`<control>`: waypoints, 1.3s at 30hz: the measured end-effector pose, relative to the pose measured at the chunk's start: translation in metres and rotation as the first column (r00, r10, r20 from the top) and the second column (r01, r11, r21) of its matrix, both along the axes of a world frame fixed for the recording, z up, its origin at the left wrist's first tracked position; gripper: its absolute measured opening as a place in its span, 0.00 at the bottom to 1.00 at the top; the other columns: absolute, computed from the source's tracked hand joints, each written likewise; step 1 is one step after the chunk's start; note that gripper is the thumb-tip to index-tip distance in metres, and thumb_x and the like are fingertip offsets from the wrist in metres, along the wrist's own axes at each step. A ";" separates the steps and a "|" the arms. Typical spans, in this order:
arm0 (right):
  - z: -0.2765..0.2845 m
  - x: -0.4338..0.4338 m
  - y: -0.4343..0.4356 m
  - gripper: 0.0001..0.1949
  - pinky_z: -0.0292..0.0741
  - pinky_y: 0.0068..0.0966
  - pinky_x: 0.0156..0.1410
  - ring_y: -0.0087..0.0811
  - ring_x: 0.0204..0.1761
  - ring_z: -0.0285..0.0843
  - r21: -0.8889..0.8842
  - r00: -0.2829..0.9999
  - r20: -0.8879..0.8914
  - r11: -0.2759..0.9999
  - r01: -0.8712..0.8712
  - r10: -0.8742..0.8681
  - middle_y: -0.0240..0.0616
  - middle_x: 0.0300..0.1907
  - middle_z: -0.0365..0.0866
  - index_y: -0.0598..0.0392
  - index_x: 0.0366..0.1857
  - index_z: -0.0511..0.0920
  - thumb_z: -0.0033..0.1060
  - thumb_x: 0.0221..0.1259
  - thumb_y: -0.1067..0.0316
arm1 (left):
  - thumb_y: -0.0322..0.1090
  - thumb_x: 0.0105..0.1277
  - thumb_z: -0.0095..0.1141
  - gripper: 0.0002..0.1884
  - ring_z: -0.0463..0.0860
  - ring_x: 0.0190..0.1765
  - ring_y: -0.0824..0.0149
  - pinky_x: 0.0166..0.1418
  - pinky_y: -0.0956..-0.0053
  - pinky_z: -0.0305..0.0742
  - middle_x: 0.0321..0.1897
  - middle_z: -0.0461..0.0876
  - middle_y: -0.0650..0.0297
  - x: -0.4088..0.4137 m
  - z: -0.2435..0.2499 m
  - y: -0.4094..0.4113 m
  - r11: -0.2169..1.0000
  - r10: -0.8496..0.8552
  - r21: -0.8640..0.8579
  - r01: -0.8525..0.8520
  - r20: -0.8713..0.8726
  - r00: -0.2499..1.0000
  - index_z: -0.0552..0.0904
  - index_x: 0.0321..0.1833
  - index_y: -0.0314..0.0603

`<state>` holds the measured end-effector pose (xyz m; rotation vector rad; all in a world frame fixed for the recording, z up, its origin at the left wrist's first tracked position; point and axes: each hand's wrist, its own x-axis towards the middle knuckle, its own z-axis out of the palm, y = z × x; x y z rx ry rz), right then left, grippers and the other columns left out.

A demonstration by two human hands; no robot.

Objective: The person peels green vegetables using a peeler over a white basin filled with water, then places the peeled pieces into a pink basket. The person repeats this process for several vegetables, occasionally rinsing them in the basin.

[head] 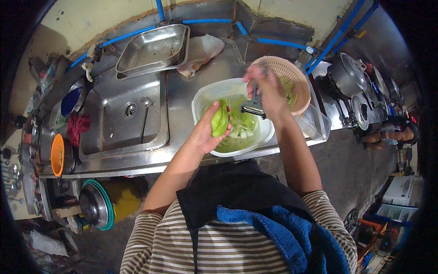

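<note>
My left hand [204, 137] holds a pale green chayote [219, 120] over a white plastic tub [202, 91]. Gripped in my right hand [270, 90], slightly blurred, is a Y-shaped peeler [252, 108] with a grey handle and a metal head. The peeler's head is a short way right of the chayote, apart from it. Light green peelings [242, 129] lie in the tub beneath both hands. Just behind my right hand stands a pink plastic colander [303, 82] with cut green vegetable pieces [289, 89] in it, partly hidden by the hand.
A steel sink [113, 126] with a ladle [145, 114] lies left. Behind it are a metal tray [150, 51] and a plastic bag [203, 51]. A clear plastic container [316, 125] sits by the counter's right edge. Pots [347, 73] stand farther right; a person [390, 137] is beyond.
</note>
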<state>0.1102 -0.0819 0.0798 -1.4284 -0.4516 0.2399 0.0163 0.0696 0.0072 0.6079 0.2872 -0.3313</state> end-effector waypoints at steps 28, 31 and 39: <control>-0.018 -0.004 0.033 0.12 0.60 0.21 0.21 0.21 0.16 0.57 0.358 0.887 -0.417 0.861 0.362 -0.199 0.28 0.18 0.60 0.48 0.36 0.63 0.42 0.68 0.52 | 0.43 0.70 0.36 0.19 0.76 0.50 0.59 0.57 0.63 0.70 0.46 0.76 0.56 -0.010 0.017 -0.017 0.963 0.084 0.267 -0.035 -0.177 0.981 0.70 0.53 0.37; -0.024 0.029 0.022 0.11 0.64 0.22 0.20 0.22 0.16 0.60 0.343 0.849 -0.389 0.799 0.494 -0.358 0.30 0.18 0.62 0.51 0.35 0.61 0.38 0.69 0.55 | 0.44 0.70 0.36 0.20 0.76 0.51 0.60 0.57 0.66 0.70 0.48 0.77 0.56 -0.016 0.016 -0.021 0.960 0.123 0.265 -0.090 -0.110 0.986 0.70 0.55 0.36; -0.020 0.017 0.010 0.12 0.64 0.23 0.24 0.25 0.19 0.63 0.427 0.947 -0.151 0.845 0.321 -0.283 0.30 0.20 0.63 0.47 0.35 0.64 0.48 0.65 0.51 | 0.47 0.71 0.36 0.21 0.76 0.52 0.65 0.56 0.68 0.71 0.50 0.75 0.59 -0.008 0.017 -0.011 0.974 0.167 0.169 -0.148 -0.099 0.981 0.69 0.56 0.38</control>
